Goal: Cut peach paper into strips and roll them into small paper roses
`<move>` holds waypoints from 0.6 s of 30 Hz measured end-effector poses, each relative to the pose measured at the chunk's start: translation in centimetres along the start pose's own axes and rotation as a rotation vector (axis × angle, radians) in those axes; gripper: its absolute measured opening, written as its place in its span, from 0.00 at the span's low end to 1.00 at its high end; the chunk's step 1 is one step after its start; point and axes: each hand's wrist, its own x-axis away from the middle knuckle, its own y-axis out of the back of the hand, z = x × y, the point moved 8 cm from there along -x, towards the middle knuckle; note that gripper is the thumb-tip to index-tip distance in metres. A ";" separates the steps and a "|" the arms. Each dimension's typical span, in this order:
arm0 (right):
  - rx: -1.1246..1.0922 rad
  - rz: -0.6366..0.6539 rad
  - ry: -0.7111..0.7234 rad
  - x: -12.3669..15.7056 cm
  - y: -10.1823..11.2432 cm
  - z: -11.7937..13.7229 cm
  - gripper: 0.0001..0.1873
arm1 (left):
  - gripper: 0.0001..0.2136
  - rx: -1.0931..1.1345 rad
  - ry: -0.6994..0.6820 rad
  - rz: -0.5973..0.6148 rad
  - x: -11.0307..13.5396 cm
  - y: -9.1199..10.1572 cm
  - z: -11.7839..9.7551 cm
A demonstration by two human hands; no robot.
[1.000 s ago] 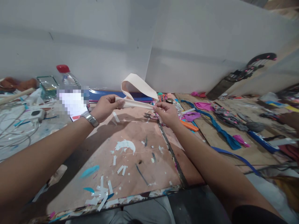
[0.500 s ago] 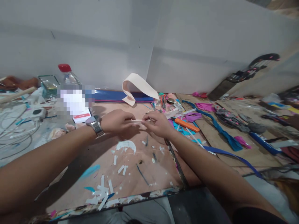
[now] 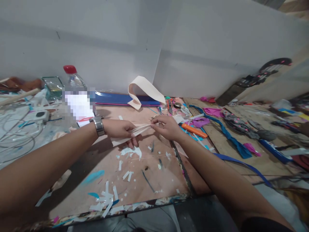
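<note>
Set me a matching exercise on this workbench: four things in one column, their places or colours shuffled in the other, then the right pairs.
Column one
1. Bottle cap
2. Folded cream piece
3. Metal watch
4. Orange tool

Column two
A. On the left wrist
B. Beside purple scraps
C. Red
D. Held by the left hand and the right hand

Right pairs
1-C, 2-D, 3-A, 4-B
</note>
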 end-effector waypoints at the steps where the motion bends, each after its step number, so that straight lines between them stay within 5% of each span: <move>1: 0.004 0.013 -0.008 0.0 0.0 -0.2 0.08 | 0.13 0.031 0.007 0.031 0.0 -0.1 0.3; 10: -0.033 0.053 0.009 0.1 0.2 0.2 0.09 | 0.22 0.087 -0.026 0.342 1.2 -4.0 -1.4; 18: -0.050 0.057 0.097 0.5 -1.5 4.1 0.09 | 0.24 -0.018 -0.124 -0.044 -0.8 -1.7 -1.9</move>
